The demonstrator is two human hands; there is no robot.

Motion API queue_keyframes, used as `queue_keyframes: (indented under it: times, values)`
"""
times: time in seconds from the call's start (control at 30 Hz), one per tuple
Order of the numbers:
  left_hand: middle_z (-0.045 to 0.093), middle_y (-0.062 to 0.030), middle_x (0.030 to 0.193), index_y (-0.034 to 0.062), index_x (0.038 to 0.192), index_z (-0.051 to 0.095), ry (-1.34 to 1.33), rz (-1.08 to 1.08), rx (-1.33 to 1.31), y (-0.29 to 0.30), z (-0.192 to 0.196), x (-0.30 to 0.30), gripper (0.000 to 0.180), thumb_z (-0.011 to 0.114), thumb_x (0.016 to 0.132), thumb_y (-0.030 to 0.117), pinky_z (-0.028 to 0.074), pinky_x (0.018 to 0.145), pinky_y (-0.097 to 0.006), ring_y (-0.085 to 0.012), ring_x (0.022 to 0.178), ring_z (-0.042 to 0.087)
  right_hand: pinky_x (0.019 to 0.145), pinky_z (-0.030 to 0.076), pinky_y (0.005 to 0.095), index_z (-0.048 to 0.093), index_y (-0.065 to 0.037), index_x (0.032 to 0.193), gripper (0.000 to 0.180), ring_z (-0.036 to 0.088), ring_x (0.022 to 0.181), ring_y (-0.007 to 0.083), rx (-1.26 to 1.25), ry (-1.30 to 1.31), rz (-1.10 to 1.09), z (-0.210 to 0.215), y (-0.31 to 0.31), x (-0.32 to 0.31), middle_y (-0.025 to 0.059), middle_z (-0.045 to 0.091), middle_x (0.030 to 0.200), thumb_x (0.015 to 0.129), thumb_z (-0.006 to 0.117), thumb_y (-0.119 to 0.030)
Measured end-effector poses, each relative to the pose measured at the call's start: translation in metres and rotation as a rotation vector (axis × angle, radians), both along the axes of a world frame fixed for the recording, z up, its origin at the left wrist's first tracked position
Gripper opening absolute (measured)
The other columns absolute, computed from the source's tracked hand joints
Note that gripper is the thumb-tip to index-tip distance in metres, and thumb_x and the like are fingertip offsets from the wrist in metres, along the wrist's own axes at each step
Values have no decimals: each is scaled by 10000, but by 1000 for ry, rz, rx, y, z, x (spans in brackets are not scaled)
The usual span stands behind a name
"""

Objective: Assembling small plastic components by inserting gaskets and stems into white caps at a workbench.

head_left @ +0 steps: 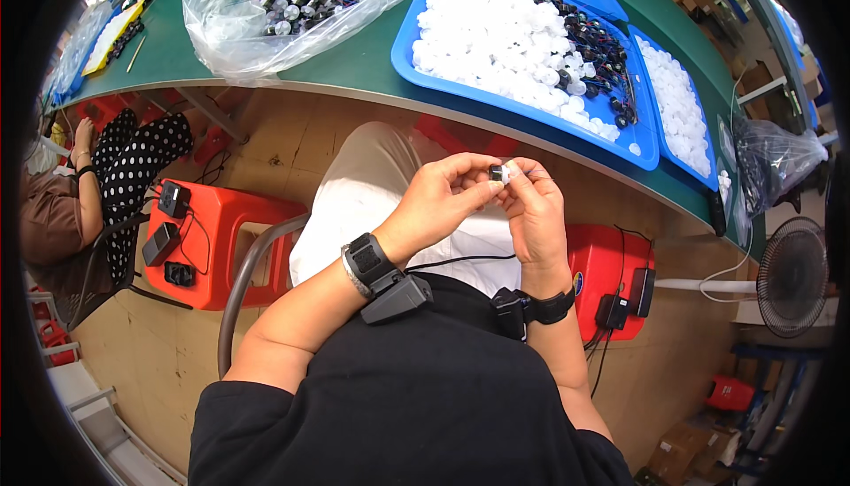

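I have both hands in view ahead of the black T-shirt (416,389), each wrist wearing a dark strap with a boxy black device: the left strap (367,260) and the right strap (551,307). Above the lap, in white trousers (354,194), the fingertips meet on one small black-and-white cylindrical part (497,173). The left hand (438,203) is closed to a pinch, thumb and index finger on the part's black end. The right hand (538,216) is closed as well, thumb and fingers at its white end; fine wires seem to trail there, too thin for me to trace.

Either side of the lap I see a red stool, the left stool (226,212) and the right stool (589,256), both carrying black boxes and cables.

Beyond the knees is the green surface (164,48). On it sits a blue tray (403,48) heaped with white plastic caps (496,34), dark wired components (606,52) behind and right of them. A second blue tray (695,176) of white pieces lies just right, and an open clear plastic bag (221,34) of black-and-white parts is to the left.
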State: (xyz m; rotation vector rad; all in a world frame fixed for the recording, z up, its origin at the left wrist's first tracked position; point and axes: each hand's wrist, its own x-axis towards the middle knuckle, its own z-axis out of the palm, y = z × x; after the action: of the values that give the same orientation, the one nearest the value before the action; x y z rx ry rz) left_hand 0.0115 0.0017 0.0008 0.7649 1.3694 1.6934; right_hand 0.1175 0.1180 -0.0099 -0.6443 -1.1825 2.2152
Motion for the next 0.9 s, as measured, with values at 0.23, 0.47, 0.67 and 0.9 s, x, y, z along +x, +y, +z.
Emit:
queue_keyframes:
  times: [0.23,0.47,0.67,0.9]
  values:
    - [642,-1,899,-4,1198,594,25,-7,-50,-2,3,0,319,652,913,127,467,640,-196,-48,770,568,589,474,229,592,-30,974,93,559,673,85,138,-19,85,-3,6,5,28,608,813,947,603,-119]
    - [652,-1,874,-12,1185,601,36,-25,-21,-3,4,0,301,645,917,116,465,632,-197,-45,746,564,593,473,242,543,-37,1029,118,547,666,92,-33,43,177,-6,7,5,33,588,855,976,554,-142]
    - [661,-15,855,-12,1193,590,1,-8,23,-1,1,2,312,654,911,105,470,625,-199,-49,733,574,582,458,241,526,-40,1024,107,537,660,90,-66,76,203,-8,9,5,34,579,850,978,547,-134]
    - [671,-47,886,-14,1117,591,-105,-27,5,-2,6,-2,240,649,912,97,504,664,-210,-71,769,616,581,461,246,517,-32,1029,94,536,650,94,-74,82,181,-12,8,3,44,579,848,978,536,-109]
